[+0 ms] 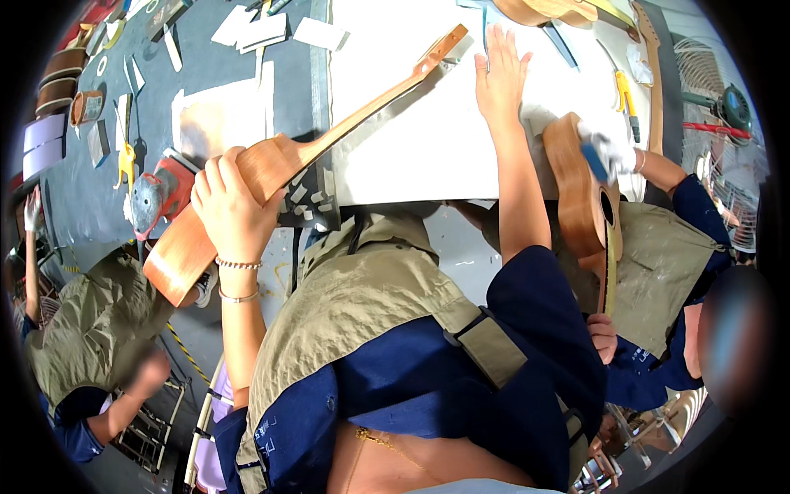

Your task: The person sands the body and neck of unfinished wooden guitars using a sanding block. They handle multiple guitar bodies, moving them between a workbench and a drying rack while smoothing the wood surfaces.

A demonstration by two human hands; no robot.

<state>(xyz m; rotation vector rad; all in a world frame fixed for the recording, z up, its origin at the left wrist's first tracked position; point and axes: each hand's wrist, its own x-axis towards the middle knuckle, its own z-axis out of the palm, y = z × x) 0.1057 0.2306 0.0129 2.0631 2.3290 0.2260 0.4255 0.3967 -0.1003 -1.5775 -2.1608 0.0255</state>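
My left hand [233, 202] is closed over the side of a wooden ukulele [183, 257], thumb on one face and fingers across the edge. The ukulele's body hangs past the table's near edge, beside my apron, and its neck slants up to the right over the white tabletop. The headstock end lies close to my right hand. That right hand [502, 78] is stretched out over the white surface, fingers extended and somewhat apart, holding nothing. A red and grey power sander [160, 196] sits just left of my left hand, on the dark mat.
At right, a co-worker's gloved hand [609, 156] presses a blue block on another ukulele [568, 198]. A yellow-handled tool [625, 95] and another wooden instrument body [543, 10] lie farther back. White paper pieces [263, 31] and a yellow clamp [126, 165] are at left, near another person.
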